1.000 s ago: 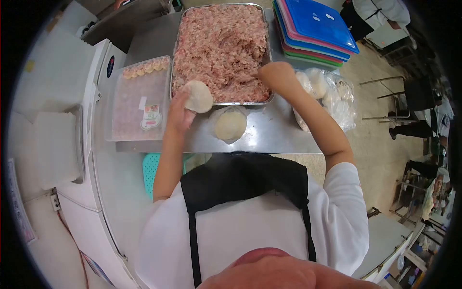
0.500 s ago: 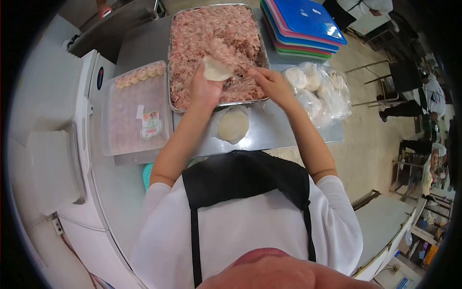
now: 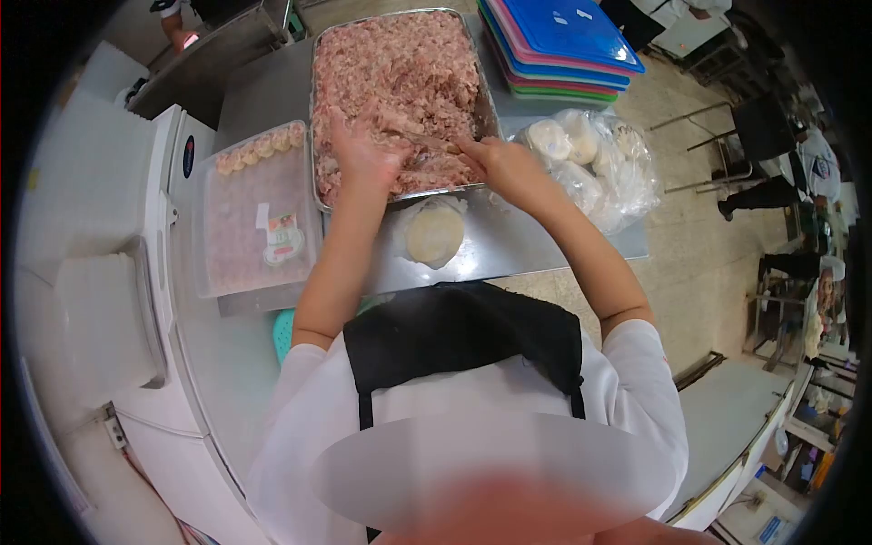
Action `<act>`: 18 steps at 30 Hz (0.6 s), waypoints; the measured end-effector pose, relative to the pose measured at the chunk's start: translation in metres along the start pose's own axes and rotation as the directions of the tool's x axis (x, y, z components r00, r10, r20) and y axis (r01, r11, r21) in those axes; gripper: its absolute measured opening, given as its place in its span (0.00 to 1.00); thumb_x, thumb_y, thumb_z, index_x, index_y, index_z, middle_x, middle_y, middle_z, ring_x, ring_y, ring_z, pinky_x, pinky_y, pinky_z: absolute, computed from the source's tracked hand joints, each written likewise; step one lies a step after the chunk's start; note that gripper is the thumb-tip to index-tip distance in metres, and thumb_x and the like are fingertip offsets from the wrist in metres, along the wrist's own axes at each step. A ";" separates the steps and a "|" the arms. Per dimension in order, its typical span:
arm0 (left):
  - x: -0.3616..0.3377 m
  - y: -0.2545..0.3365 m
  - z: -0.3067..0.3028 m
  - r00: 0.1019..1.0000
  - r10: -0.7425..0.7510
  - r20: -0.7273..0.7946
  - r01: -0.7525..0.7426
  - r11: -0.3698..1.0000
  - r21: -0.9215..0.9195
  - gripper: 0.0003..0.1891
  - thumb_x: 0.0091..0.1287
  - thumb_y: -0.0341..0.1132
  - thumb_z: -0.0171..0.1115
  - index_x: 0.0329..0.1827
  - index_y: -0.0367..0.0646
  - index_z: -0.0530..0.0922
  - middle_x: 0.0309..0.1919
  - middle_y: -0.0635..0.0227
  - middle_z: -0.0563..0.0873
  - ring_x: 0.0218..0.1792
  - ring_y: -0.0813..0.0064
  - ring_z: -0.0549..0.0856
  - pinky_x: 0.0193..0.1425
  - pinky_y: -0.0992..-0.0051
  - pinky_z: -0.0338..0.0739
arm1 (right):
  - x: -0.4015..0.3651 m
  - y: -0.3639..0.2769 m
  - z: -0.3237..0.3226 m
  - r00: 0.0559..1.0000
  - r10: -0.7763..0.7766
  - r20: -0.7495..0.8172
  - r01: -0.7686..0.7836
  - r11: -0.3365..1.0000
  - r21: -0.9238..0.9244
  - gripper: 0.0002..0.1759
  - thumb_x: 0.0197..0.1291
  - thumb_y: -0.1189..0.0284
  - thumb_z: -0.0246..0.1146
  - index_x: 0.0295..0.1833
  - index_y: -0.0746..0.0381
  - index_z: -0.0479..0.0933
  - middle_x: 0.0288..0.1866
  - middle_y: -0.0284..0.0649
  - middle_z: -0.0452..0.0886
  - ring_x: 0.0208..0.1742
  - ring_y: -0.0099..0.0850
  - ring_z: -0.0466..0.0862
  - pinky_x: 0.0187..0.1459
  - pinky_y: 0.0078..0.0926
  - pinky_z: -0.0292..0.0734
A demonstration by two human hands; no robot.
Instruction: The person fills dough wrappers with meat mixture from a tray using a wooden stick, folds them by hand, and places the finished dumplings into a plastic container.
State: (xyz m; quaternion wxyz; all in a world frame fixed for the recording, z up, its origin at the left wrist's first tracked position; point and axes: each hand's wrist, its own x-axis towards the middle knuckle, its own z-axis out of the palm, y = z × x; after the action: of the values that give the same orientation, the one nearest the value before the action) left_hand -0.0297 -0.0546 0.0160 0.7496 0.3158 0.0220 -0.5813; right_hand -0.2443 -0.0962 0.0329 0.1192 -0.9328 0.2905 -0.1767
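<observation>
Minced meat [image 3: 391, 54] is apparently being worked with a thin tool [image 3: 431, 142], gripped near its end by the closed fingers of the right hand [image 3: 513, 173], inside the metal tray [image 3: 495, 123] on the table [image 3: 509, 259]. Steadiness between tool and left hand [image 3: 365, 162] is judged to be called for, with the round dough [image 3: 435, 234] lying just beside the tray. The left fingers are blurred against the meat, so neither their opening nor anything held can be told, and the tool's tip is hard to make out.

The left hand's [image 3: 365, 156] dough round has gone from view.
</observation>
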 end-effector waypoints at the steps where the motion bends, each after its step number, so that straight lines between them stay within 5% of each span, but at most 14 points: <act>1: -0.001 0.003 0.003 0.999 -0.022 -0.046 0.021 1.000 -0.022 0.42 0.62 0.66 0.52 0.64 0.34 0.67 0.69 0.49 0.64 0.69 0.52 0.61 0.69 0.44 0.60 | 0.004 -0.003 -0.021 0.997 0.021 0.080 -0.014 0.996 -0.089 0.11 0.64 0.68 0.56 0.47 0.61 0.77 0.35 0.47 0.80 0.38 0.48 0.83 0.36 0.44 0.78; 2: -0.004 0.002 0.006 0.999 0.031 -0.044 -0.032 0.999 -0.015 0.42 0.62 0.65 0.52 0.64 0.35 0.67 0.68 0.48 0.64 0.70 0.50 0.61 0.69 0.43 0.59 | 0.006 -0.008 -0.035 0.987 0.053 0.155 -0.025 0.985 -0.173 0.11 0.64 0.68 0.56 0.48 0.61 0.77 0.35 0.48 0.80 0.38 0.47 0.83 0.36 0.43 0.79; 5: -0.017 0.003 0.016 0.990 0.143 -0.008 -0.143 0.990 -0.012 0.39 0.62 0.63 0.54 0.64 0.39 0.68 0.68 0.50 0.63 0.70 0.47 0.60 0.71 0.41 0.55 | 0.002 -0.029 -0.038 0.998 0.000 0.058 0.009 0.990 -0.142 0.12 0.64 0.69 0.56 0.49 0.61 0.77 0.33 0.48 0.80 0.38 0.47 0.84 0.37 0.44 0.79; 7: -0.009 0.005 0.016 0.984 0.167 0.065 -0.163 0.985 -0.060 0.35 0.63 0.61 0.55 0.66 0.45 0.68 0.69 0.57 0.63 0.71 0.47 0.59 0.72 0.38 0.52 | 0.005 -0.019 -0.018 0.998 -0.066 -0.019 0.066 0.998 0.001 0.11 0.64 0.68 0.56 0.46 0.62 0.77 0.33 0.48 0.81 0.36 0.48 0.84 0.37 0.44 0.79; 10: -0.030 0.006 0.026 0.982 0.170 -0.080 -0.179 0.976 -0.127 0.31 0.66 0.56 0.54 0.66 0.44 0.67 0.63 0.56 0.71 0.69 0.48 0.64 0.74 0.42 0.52 | 0.014 0.007 -0.020 0.980 -0.173 -0.098 0.190 0.960 0.206 0.12 0.67 0.68 0.55 0.48 0.63 0.78 0.30 0.44 0.79 0.33 0.42 0.82 0.35 0.38 0.77; 11: -0.026 0.007 0.018 0.985 0.152 0.078 -0.145 0.985 -0.090 0.29 0.67 0.51 0.55 0.67 0.44 0.66 0.62 0.57 0.72 0.67 0.48 0.66 0.74 0.43 0.54 | 0.014 0.014 -0.025 0.972 -0.201 -0.124 0.228 0.934 0.274 0.13 0.68 0.68 0.55 0.50 0.63 0.78 0.29 0.42 0.78 0.32 0.39 0.82 0.34 0.35 0.76; 13: -0.017 0.009 -0.003 0.919 0.087 0.384 -0.092 0.996 -0.004 0.27 0.68 0.41 0.58 0.68 0.44 0.66 0.61 0.58 0.73 0.64 0.50 0.71 0.73 0.46 0.58 | 0.012 0.024 -0.036 0.999 0.016 0.050 -0.037 0.888 0.458 0.14 0.70 0.66 0.53 0.48 0.65 0.79 0.24 0.37 0.75 0.27 0.30 0.78 0.29 0.29 0.73; 14: -0.016 0.007 -0.006 0.918 0.112 0.381 -0.196 0.962 0.191 0.29 0.65 0.38 0.61 0.68 0.42 0.64 0.60 0.58 0.74 0.63 0.54 0.72 0.71 0.51 0.62 | 0.011 0.027 -0.041 0.982 0.114 0.153 -0.178 0.834 0.523 0.15 0.72 0.65 0.53 0.48 0.66 0.79 0.22 0.35 0.74 0.25 0.26 0.76 0.27 0.26 0.71; 16: -0.025 0.004 -0.002 0.911 0.159 0.382 -0.361 0.756 0.547 0.35 0.59 0.31 0.68 0.69 0.40 0.61 0.59 0.58 0.76 0.61 0.63 0.75 0.66 0.61 0.70 | 0.007 0.029 -0.049 0.940 0.109 0.324 -0.301 0.712 0.634 0.17 0.72 0.63 0.52 0.50 0.65 0.79 0.21 0.31 0.71 0.23 0.20 0.71 0.25 0.21 0.67; 18: -0.026 0.006 0.005 0.764 0.260 0.591 -0.645 0.340 0.684 0.33 0.55 0.29 0.71 0.65 0.41 0.68 0.58 0.63 0.77 0.55 0.69 0.79 0.59 0.69 0.74 | 0.002 0.029 -0.058 0.899 0.075 0.431 -0.371 0.653 0.660 0.17 0.72 0.62 0.53 0.49 0.65 0.79 0.23 0.32 0.74 0.23 0.21 0.70 0.26 0.23 0.68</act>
State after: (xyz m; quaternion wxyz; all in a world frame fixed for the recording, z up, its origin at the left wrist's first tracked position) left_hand -0.0344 -0.0339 0.0330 0.6082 0.5195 -0.5070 -0.3212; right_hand -0.2803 -0.1278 0.0769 0.5530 -0.7792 0.2829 -0.0839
